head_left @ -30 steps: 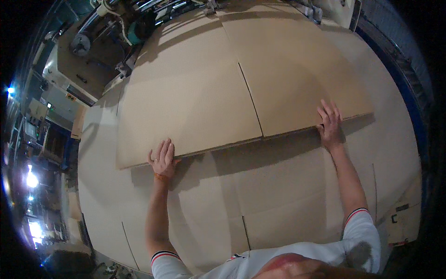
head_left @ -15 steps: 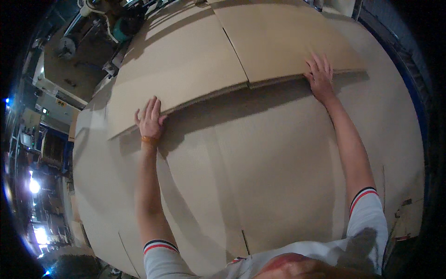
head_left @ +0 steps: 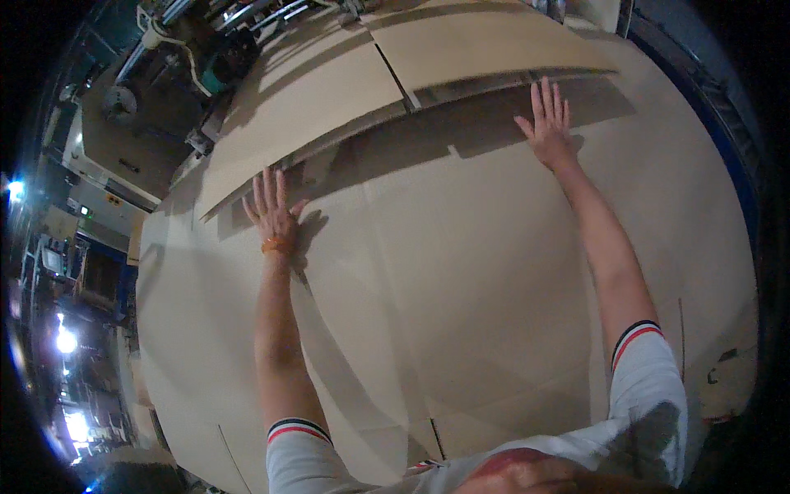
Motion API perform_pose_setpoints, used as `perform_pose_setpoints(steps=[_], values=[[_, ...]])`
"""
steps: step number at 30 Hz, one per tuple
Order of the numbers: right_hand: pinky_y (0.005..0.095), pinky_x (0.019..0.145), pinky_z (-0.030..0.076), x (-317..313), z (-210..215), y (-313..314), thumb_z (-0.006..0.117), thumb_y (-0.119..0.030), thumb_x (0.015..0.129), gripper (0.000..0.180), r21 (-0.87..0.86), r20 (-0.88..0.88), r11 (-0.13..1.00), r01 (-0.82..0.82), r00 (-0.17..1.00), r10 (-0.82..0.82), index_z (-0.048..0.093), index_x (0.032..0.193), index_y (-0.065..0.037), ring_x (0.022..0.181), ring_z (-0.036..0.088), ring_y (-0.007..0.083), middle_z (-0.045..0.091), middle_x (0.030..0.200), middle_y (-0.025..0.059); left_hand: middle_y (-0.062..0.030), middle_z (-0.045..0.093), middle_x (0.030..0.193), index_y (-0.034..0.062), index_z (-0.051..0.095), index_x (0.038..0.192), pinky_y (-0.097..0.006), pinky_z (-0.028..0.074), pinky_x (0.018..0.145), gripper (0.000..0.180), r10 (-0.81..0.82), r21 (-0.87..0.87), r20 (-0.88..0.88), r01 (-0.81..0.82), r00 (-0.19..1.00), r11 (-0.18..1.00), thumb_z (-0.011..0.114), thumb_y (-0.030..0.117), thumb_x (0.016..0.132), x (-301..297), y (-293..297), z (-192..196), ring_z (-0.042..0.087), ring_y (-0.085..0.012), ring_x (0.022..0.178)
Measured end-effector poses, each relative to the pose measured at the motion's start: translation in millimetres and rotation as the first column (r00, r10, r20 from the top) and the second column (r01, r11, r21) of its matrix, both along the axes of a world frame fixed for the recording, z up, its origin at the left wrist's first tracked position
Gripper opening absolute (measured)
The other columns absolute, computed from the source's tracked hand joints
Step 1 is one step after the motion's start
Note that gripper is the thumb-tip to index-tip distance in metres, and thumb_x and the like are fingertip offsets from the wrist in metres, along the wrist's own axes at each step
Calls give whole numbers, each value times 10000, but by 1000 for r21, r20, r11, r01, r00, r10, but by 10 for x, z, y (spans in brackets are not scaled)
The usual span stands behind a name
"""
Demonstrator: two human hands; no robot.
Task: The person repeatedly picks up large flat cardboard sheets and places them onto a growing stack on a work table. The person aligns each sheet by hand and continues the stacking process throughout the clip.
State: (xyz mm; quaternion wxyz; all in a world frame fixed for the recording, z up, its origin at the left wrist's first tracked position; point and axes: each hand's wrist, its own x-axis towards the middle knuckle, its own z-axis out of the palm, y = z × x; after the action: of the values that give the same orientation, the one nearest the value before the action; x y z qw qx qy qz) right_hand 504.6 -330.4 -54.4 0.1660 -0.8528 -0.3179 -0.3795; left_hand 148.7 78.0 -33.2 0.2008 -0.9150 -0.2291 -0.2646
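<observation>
A tan cardboard sheet (head_left: 329,103) with a slot running in from its near edge lies at the far side, over a larger cardboard sheet (head_left: 485,272). Its near edge stands off the lower sheet and throws a dark shadow. My left hand (head_left: 276,214) is open, fingers spread, with the fingertips at that edge on the left. My right hand (head_left: 550,136) is also open, its fingertips close to the edge on the right. Whether the fingertips touch the edge I cannot tell. An orange band (head_left: 276,245) circles my left wrist.
Machinery with a round metal part (head_left: 121,103) stands at the upper left. Bright lamps (head_left: 66,339) glow along the left side. A blue edge (head_left: 732,165) curves down the right. Short slots (head_left: 436,438) cut the lower sheet near my body.
The upper cardboard sheet has shifted away from me, and its near edge has lifted. My hands, which rested over that edge, now have only their fingertips near it.
</observation>
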Motion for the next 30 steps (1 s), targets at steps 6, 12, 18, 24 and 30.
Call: perform_pose_setpoints(steps=[6,12,18,24,30], values=[[524,1148,147,-543,-21,-235,469,-402,954,742,-109,-237,994,21,971,-46,97,1514,-88,1447,77,353,48,1580,134,-11,126,1588,225,200,1510,-591,55,1134,793,138,-85,-210,-159,968,984,544,533,866,-326,-457,2,77,-236,1463],[475,1168,137,-1512,147,-849,461,-358,956,688,-245,-511,969,-39,854,-95,143,1509,-97,1440,100,352,70,1576,144,-27,220,1561,222,329,1465,-590,113,1132,642,-86,-94,-277,62,957,994,573,371,890,-1498,-1640,-291,185,-253,1439],[470,1130,239,-3220,-98,-2160,560,-184,896,610,-4,-534,980,-200,829,167,321,1435,-31,1395,228,387,253,1512,202,-181,321,1490,49,321,1436,-485,264,1100,686,359,-635,13,-270,933,724,619,266,858,-4004,-2517,-169,311,-351,1363],[495,1100,269,-4672,-81,-3342,539,-279,930,505,-132,-605,919,373,704,-372,439,1362,-38,1332,331,394,381,1430,220,-205,386,1424,-30,287,1400,-441,402,1011,711,965,-693,123,-676,233,251,652,218,843,-5777,-2567,-275,450,-371,1229],[505,1085,283,-4221,-661,-4303,532,-315,940,522,-155,-495,793,590,648,-579,432,1369,-35,1309,358,397,425,1399,220,-206,477,1366,-26,447,1326,-411,390,1015,606,988,-814,26,-570,152,109,514,414,915,-6627,-2158,-1094,488,-322,1231]])
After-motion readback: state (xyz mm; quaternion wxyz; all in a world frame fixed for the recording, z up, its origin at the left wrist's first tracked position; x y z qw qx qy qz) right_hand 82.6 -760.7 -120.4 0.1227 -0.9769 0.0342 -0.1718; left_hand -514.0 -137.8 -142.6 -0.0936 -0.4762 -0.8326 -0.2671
